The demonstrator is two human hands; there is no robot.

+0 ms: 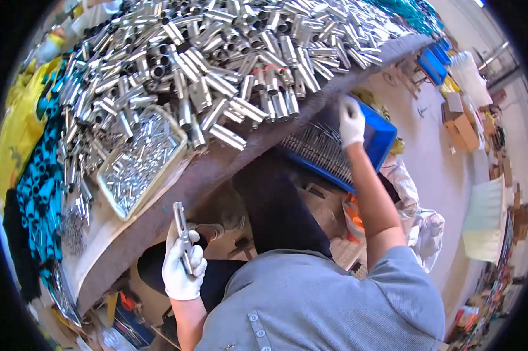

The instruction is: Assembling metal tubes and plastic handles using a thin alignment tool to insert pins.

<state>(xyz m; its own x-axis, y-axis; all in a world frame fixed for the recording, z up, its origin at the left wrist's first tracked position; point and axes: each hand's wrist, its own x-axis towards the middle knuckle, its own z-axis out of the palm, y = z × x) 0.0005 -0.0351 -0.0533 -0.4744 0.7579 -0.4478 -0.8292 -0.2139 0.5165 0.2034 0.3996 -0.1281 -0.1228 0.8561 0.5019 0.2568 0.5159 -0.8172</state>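
Observation:
My left hand (183, 275), in a white glove, grips a shiny slotted metal tube (180, 217) that stands nearly upright, its top end clear of the fingers. Off to the right, my right hand (352, 121), also gloved in white, is over a blue bin (384, 136). Its fingers look curled together, and what they hold, if anything, is hidden. Rows of thin metal rods (318, 149) lie in that bin, just beside the right hand.
A large heap of metal tubes (217, 82) covers the table (176, 190). A pale tray (179, 131) of small metal parts sits near its front edge. Teal tubular pieces (36, 193) are piled at the left. Cardboard boxes (460, 126) stand on the floor at right.

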